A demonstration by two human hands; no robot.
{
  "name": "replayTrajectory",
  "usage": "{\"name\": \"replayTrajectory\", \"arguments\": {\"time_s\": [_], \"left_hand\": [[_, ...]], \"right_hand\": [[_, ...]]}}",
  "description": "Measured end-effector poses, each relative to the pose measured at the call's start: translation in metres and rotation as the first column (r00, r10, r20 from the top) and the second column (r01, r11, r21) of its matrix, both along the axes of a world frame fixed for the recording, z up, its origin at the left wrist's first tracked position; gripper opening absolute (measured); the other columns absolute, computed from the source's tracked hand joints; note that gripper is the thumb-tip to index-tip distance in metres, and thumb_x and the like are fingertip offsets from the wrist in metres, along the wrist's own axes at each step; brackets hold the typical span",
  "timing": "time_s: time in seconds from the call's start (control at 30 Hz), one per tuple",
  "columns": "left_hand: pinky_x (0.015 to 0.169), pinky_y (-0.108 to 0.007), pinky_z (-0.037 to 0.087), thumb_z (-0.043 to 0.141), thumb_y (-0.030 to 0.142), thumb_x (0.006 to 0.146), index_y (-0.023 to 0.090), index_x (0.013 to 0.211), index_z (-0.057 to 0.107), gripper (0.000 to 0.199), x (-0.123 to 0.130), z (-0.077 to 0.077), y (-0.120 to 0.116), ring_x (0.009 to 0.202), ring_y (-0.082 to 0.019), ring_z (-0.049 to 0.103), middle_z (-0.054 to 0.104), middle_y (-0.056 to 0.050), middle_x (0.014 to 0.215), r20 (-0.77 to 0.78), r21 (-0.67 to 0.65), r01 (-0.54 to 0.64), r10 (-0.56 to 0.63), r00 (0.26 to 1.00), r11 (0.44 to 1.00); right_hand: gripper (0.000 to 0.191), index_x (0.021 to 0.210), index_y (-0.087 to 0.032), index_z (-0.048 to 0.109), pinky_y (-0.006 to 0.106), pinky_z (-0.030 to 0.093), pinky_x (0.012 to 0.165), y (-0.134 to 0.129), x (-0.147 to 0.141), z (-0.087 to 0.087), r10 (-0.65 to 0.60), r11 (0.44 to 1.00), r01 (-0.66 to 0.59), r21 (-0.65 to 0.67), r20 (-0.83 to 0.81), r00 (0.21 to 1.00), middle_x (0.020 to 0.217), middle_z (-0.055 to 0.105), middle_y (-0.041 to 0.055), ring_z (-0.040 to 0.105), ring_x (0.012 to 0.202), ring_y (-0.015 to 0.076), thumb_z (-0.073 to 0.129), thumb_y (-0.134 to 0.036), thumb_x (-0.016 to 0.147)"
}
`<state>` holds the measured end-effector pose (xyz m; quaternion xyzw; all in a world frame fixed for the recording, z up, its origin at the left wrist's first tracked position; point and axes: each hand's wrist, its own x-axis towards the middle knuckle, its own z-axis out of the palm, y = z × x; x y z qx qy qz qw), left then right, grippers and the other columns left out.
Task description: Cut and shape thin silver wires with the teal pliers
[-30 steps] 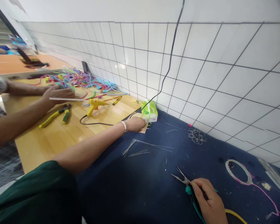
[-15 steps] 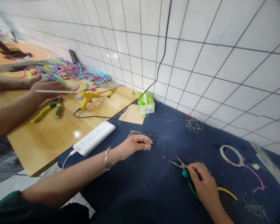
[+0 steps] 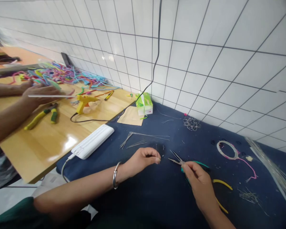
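Observation:
My left hand [image 3: 144, 160], with a silver bangle at the wrist, pinches a short thin wire [image 3: 156, 148] that stands nearly upright from the fingertips. Needle-nose pliers [image 3: 180, 161] with green handles are gripped in my right hand [image 3: 197, 183]; their jaws are apart and point toward the left hand, not touching the wire. Beyond my left hand lie several straight wires [image 3: 137, 144] on the dark blue cloth [image 3: 143, 197]. Yellow handles [image 3: 222, 183] of what looks like a second tool show beside my right wrist, the remainder hidden by the hand.
Coiled wire [image 3: 192, 123], a white ring with pink cord [image 3: 228, 157], wire scraps [image 3: 249, 196] and a long bundle [image 3: 269, 168] lie rightward. At left are a white power strip [image 3: 92, 141], tissue pack [image 3: 144, 106], yellow glue gun [image 3: 84, 103], pliers [image 3: 41, 116] and another person's hands [image 3: 39, 95].
My left hand has drawn back toward me from the straight wires, carrying the short wire. The pliers and the left hand are now closer together. The view has shifted slightly to the right.

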<state>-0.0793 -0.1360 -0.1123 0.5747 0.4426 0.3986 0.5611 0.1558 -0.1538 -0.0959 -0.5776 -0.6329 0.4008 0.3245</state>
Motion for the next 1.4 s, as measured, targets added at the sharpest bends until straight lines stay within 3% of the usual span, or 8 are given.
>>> {"name": "replayTrajectory", "arguments": {"time_s": [0.13,0.3,0.7,0.93,1.13,1.27,1.4], "left_hand": [[0.072,-0.027,0.044,0.063,0.023,0.076,0.012,0.078,0.064,0.011,0.034,0.011,-0.011,0.072,-0.014,0.057,0.063,-0.004,0.074,0.26,-0.109,0.037,-0.007,0.966,0.993],[0.07,-0.026,0.044,0.065,0.021,0.075,0.011,0.077,0.064,0.01,0.057,0.019,-0.017,0.07,-0.013,0.057,0.064,-0.004,0.072,0.364,-0.138,0.03,0.022,0.931,0.99],[0.065,-0.024,0.042,0.066,0.022,0.072,0.012,0.076,0.063,0.01,0.062,0.015,-0.02,0.064,-0.012,0.054,0.061,-0.002,0.066,0.345,-0.169,-0.059,0.115,0.932,0.984],[0.065,-0.024,0.04,0.07,0.021,0.069,0.012,0.077,0.065,0.013,0.062,0.01,-0.021,0.067,-0.011,0.051,0.06,-0.002,0.073,0.354,-0.187,-0.045,0.109,0.929,0.981],[0.061,-0.022,0.037,0.065,0.021,0.073,0.012,0.072,0.063,0.01,0.063,0.014,-0.022,0.062,-0.009,0.046,0.057,-0.001,0.067,0.387,-0.168,-0.019,0.084,0.918,0.986],[0.06,-0.022,0.035,0.064,0.024,0.073,0.013,0.072,0.061,0.011,0.061,0.011,-0.022,0.06,-0.01,0.046,0.055,0.0,0.063,0.372,-0.191,-0.022,0.093,0.924,0.981],[0.06,-0.023,0.036,0.065,0.026,0.073,0.013,0.073,0.06,0.014,0.059,0.01,-0.022,0.059,-0.01,0.046,0.055,0.0,0.062,0.381,-0.215,0.009,0.076,0.921,0.977]], "right_hand": [[0.022,0.08,-0.02,0.057,0.023,0.036,0.065,-0.013,-0.013,0.006,0.023,0.998,-0.033,-0.059,-0.167,0.986,0.072,0.051,-0.002,0.045,0.07,0.0132,0.046,-0.039,0.086],[0.023,0.082,-0.018,0.057,0.023,0.037,0.066,-0.017,-0.015,0.002,0.005,0.997,-0.025,-0.076,-0.243,0.97,0.073,0.052,-0.0012,0.046,0.072,0.0133,0.046,-0.038,0.086],[0.021,0.083,-0.017,0.06,0.023,0.037,0.061,-0.021,-0.018,0.0,0.024,0.999,-0.02,0.032,-0.122,0.992,0.069,0.052,-0.0008,0.045,0.064,0.0134,0.045,-0.033,0.085],[0.021,0.074,-0.017,0.057,0.022,0.037,0.06,-0.021,-0.019,0.003,0.068,0.997,-0.064,0.052,-0.075,0.995,0.067,0.051,-0.0013,0.046,0.064,0.0131,0.045,-0.031,0.084],[0.021,0.074,-0.017,0.057,0.024,0.039,0.062,-0.021,-0.019,0.002,0.107,0.99,-0.104,0.096,-0.035,0.994,0.068,0.054,0.0,0.049,0.065,0.0138,0.044,-0.03,0.085],[0.018,0.075,-0.019,0.057,0.027,0.04,0.069,-0.02,-0.018,-0.002,0.158,0.96,-0.161,0.231,0.031,0.987,0.074,0.057,0.0021,0.052,0.072,0.0156,0.045,-0.027,0.086],[0.012,0.079,-0.02,0.059,0.031,0.04,0.071,-0.018,-0.014,-0.005,0.234,0.877,-0.267,0.398,0.131,0.963,0.075,0.057,0.0028,0.051,0.075,0.0169,0.049,-0.023,0.085]]}}
